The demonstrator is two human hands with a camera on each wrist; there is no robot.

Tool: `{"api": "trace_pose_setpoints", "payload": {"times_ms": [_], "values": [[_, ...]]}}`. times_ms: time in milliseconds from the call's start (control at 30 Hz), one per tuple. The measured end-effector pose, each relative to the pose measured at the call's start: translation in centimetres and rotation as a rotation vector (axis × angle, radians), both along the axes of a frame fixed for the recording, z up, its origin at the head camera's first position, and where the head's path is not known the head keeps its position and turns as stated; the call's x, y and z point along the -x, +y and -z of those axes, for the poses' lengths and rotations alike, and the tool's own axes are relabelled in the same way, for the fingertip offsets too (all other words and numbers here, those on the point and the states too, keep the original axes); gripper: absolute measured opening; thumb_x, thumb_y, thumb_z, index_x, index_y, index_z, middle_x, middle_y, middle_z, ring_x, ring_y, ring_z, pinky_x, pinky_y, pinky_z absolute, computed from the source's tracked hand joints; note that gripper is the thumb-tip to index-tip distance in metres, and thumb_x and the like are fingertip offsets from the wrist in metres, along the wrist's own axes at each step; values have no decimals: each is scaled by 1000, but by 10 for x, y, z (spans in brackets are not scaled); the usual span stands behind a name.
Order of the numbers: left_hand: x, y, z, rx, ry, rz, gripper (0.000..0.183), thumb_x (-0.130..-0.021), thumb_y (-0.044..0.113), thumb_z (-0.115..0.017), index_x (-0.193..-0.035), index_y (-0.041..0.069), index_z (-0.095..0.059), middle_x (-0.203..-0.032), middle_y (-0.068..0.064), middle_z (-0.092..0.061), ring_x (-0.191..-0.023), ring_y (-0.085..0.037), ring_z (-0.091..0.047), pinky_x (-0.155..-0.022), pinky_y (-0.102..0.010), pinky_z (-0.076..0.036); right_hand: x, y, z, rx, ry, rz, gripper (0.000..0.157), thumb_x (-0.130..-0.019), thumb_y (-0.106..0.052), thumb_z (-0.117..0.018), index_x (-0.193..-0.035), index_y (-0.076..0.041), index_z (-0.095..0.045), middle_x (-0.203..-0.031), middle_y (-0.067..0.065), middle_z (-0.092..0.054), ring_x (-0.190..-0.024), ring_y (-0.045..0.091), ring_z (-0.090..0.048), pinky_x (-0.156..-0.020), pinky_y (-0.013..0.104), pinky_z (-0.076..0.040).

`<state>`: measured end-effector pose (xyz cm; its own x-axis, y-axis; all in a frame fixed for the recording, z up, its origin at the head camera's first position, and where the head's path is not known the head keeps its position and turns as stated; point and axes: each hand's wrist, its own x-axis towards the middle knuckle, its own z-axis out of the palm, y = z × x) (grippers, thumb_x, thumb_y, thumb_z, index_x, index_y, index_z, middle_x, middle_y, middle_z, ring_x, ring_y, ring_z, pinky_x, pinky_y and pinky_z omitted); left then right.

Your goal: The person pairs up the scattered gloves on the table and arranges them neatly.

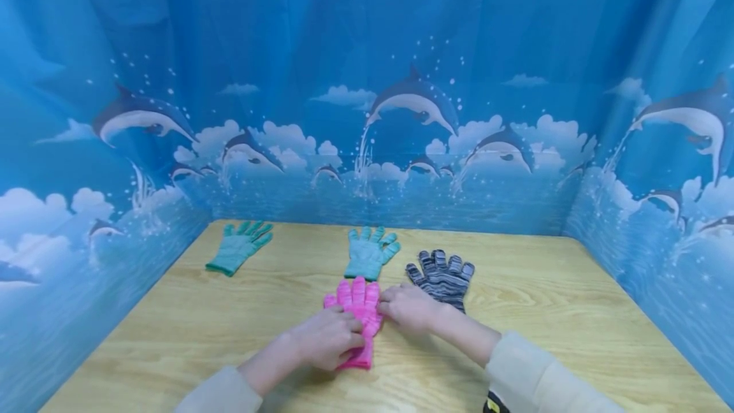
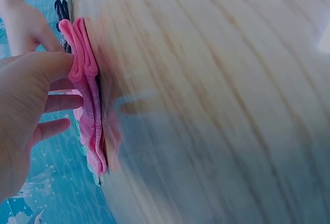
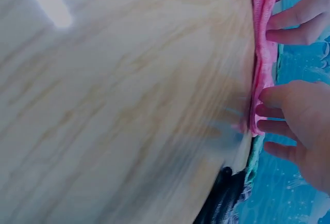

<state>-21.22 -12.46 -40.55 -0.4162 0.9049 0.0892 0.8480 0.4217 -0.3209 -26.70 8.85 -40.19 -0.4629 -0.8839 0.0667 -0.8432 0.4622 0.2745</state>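
A pink knit glove (image 1: 359,301) lies flat near the middle of the table, its fingers pointing away from me. My left hand (image 1: 327,338) rests over its left side and lower palm, with loosely bent fingers touching the fabric. Along the glove's right edge, the fingertips of my right hand (image 1: 410,306) touch it near the thumb. In the left wrist view the pink glove (image 2: 88,87) shows two layers at the cuff, one above the other. The right wrist view has fairly straight fingers of my right hand (image 3: 299,126) against the glove's edge.
Just beyond the pink glove lies a green glove (image 1: 367,257); another green glove (image 1: 237,247) is at the far left. A black-and-white striped glove (image 1: 444,280) sits behind my right hand. The wooden table (image 1: 533,311) is enclosed by a blue dolphin-print curtain (image 1: 344,50).
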Motion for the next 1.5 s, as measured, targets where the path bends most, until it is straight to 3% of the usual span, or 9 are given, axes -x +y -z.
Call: {"api": "trace_pose_setpoints", "payload": {"times_ms": [100,367,500,667,833,1033,1233,1500], "values": [[0,0,0,6,-8,-4,9,-81,28,-67,-90,26,-66,-81,13,-53,-75,-4,-49,-73,-23,-42,-1,3,3,-9,-28,12,26,-91,-22,-56,-115,-14,-63,-118,4,-61,-109,20,-56,-88,46,-46],[1,-3,-1,-9,-18,-12,9,-81,27,-67,-89,26,-66,-82,12,-53,-76,-4,-49,-73,-23,-42,4,6,4,42,-15,-27,25,-90,-23,-58,-113,-16,-64,-110,0,-63,-100,16,-58,-86,32,-46],[1,-3,-3,-8,6,-9,9,-81,29,-67,-89,26,-66,-80,13,-52,-74,-4,-48,-70,-22,-40,7,0,2,86,-17,-21,16,-87,-22,-61,-101,-16,-67,-98,-1,-64,-87,15,-58,-77,30,-47],[0,-3,-2,-10,22,6,9,-81,30,-67,-89,26,-66,-80,13,-52,-73,-4,-48,-69,-22,-41,16,-13,0,278,-51,98,5,-84,-16,-63,-84,-12,-67,-78,-1,-62,-73,16,-56,-64,29,-47],[-1,-3,0,-12,36,17,9,-80,30,-67,-88,27,-67,-79,13,-52,-72,-3,-47,-69,-21,-40,27,-23,3,386,-80,235,9,-82,-13,-66,-90,-10,-69,-85,2,-64,-79,19,-59,-67,32,-50],[-1,-2,0,-4,39,26,8,-81,30,-67,-88,27,-66,-79,13,-51,-71,-3,-46,-68,-20,-39,35,-30,15,379,-107,293,11,-82,-13,-65,-92,-11,-69,-83,2,-62,-78,19,-58,-65,32,-48],[-1,-2,0,2,49,30,9,-81,31,-67,-89,27,-67,-81,13,-53,-73,-3,-48,-69,-20,-39,37,-33,21,367,-74,323,10,-82,-12,-63,-91,-11,-69,-82,2,-61,-77,20,-58,-65,33,-48],[-1,-3,1,2,70,32,8,-81,32,-67,-88,27,-66,-81,13,-52,-71,-2,-46,-67,-19,-36,38,-32,17,423,-57,272,6,-80,-10,-66,-85,-12,-70,-80,0,-61,-77,19,-58,-68,32,-49]]}}
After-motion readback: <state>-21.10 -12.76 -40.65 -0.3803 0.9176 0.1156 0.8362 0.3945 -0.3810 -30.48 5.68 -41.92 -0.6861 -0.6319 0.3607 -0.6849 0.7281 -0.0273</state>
